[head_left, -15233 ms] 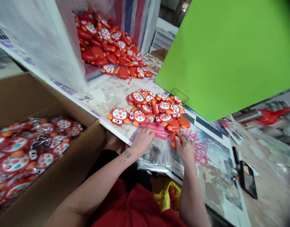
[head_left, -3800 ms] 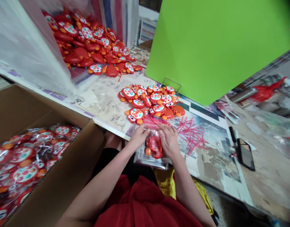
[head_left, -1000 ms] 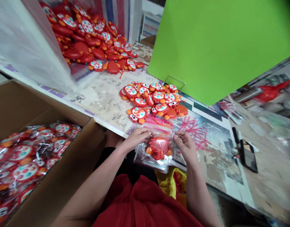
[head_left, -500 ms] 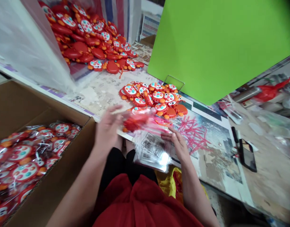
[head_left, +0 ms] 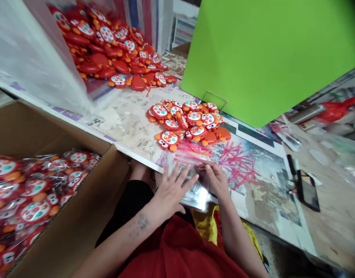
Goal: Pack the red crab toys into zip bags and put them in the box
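My left hand lies spread and open over a stack of clear plastic bags with printed black text, at the table's near edge. My right hand is at the right side of the same stack, thumb and fingers pinched at a bag's edge; the fingertips are partly unclear. Just beyond the hands is a pile of red crab-like toys with white, dotted tops and orange feet. The nearest toy sits at the pile's front left.
At left, a cardboard box holds several bagged toys. A larger heap of toys spills from a striped sack. Pink strips lie right of the bags. A green board stands behind; a phone lies at right.
The blurred red toy by my left hand is gone from there, and that hand has moved right onto the bags. Another bagged toy shows at the box's left. My right hand has stayed near the stack.
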Demonstrator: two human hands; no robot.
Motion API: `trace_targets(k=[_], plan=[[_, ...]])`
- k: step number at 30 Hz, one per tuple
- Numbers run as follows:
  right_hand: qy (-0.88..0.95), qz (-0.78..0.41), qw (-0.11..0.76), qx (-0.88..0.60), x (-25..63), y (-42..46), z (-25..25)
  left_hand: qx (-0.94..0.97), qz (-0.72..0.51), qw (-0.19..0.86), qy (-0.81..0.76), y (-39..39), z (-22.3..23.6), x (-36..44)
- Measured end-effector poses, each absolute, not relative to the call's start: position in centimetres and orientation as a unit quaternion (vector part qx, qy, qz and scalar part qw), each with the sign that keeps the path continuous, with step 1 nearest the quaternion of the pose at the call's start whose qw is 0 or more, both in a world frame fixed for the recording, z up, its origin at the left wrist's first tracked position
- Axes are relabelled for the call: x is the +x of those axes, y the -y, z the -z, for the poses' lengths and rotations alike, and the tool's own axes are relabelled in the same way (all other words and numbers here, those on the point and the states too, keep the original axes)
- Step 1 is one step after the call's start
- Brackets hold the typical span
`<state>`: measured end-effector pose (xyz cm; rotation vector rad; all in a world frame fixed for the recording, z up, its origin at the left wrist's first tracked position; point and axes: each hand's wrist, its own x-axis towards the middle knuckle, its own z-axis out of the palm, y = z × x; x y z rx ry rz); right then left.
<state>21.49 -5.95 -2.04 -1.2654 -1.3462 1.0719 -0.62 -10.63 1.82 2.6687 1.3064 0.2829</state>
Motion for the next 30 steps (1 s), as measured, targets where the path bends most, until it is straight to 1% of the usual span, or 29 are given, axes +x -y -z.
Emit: trace_targets(k=[3,9,13,15,18,20,25,30], plan=[[0.558,-0.443,0.479,-0.512,21.4,6.1,1.8,0.898,-0.05,0.094,-0.427,10.2,-0.3,1.3],[0.609,-0.42,0.439,-0.509,21.0,5.5,1.1,0.894,-0.042,0.083,-0.438,9.7,-1.5,0.6],[0.646,-0.378,0.417,-0.516,20.4,5.2,0.6,0.91,-0.025,0.088,-0.403,10.6,-0.7,1.2],[0.661,-0.333,0.425,-0.522,20.3,5.2,0.5,0.91,-0.046,0.063,-0.408,11.0,-0.2,1.4],[0.696,-0.207,0.433,-0.534,20.6,4.9,0.9,0.893,-0.094,0.016,-0.44,10.9,-0.1,1.4],[0.71,-0.16,0.414,-0.546,20.8,4.6,1.4,0.883,-0.105,0.006,-0.458,10.1,-0.6,1.2],[0.74,-0.148,0.33,-0.567,20.9,3.9,2.7,0.881,-0.072,0.041,-0.467,7.7,-1.6,0.6],[0.749,-0.138,0.323,-0.562,21.2,4.1,1.9,0.889,-0.051,0.054,-0.452,7.8,-1.9,0.9]])
